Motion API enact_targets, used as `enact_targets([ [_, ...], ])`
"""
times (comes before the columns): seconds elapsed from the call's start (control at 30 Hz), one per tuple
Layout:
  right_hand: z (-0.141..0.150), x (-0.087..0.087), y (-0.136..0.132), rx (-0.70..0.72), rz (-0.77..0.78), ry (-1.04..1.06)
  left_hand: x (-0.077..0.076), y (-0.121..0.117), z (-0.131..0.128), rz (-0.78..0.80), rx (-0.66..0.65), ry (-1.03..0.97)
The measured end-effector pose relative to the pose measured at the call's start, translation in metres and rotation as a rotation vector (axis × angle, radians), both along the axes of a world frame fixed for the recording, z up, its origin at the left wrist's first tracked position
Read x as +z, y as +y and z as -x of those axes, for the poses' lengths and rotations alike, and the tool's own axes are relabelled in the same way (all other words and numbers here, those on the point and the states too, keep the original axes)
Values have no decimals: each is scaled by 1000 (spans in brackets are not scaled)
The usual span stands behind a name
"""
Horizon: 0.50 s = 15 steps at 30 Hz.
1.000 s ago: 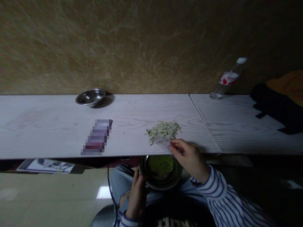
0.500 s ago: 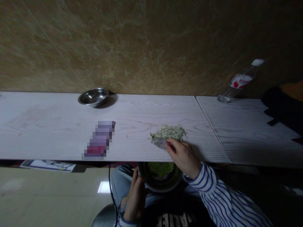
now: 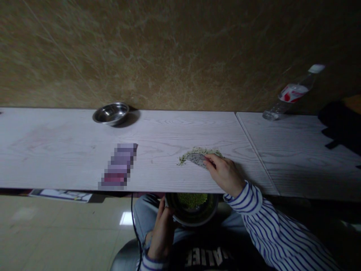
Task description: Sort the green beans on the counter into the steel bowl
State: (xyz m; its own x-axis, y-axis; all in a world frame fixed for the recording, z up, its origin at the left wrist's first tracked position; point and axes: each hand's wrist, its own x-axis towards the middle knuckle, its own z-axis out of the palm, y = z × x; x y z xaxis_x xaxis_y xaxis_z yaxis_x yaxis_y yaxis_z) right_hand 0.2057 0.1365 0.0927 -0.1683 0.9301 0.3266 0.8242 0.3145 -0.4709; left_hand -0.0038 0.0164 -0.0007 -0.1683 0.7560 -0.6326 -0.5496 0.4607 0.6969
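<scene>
My right hand [image 3: 225, 173] is closed on a flat, speckled grey half-round scraper [image 3: 196, 159], tilted over the table. Around it lie small green and pale bits [image 3: 182, 159], partly hidden behind the scraper and my fingers. My left hand [image 3: 163, 231] grips the left rim of a metal bowl [image 3: 194, 223] at my lap, just below the table's front edge. In that bowl is a heap of small green grains [image 3: 192, 199], which look like mung beans; the table edge cuts off the far part of the bowl.
A second steel bowl [image 3: 111, 114] stands near the wall on the whitish wooden table [image 3: 158, 131]. A blurred-out purple rectangle [image 3: 118, 164] lies left of the bits. At the right are a clear plastic bottle [image 3: 293, 93] and a dark cloth-like thing [image 3: 338, 126].
My right hand has moved the scraper slightly away from me and to the right, over the bits. More of the pale patch is covered now. My left hand stays on the bowl.
</scene>
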Motion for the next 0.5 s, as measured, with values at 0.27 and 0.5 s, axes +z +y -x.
enact_targets([
  [0.27, 4, 6, -24, 35, -18, 126, 6, -1, 0, -16, -13, -66],
  [0.5, 40, 1, -44, 238, -28, 36, -4, -1, 1, 37, -24, -33],
])
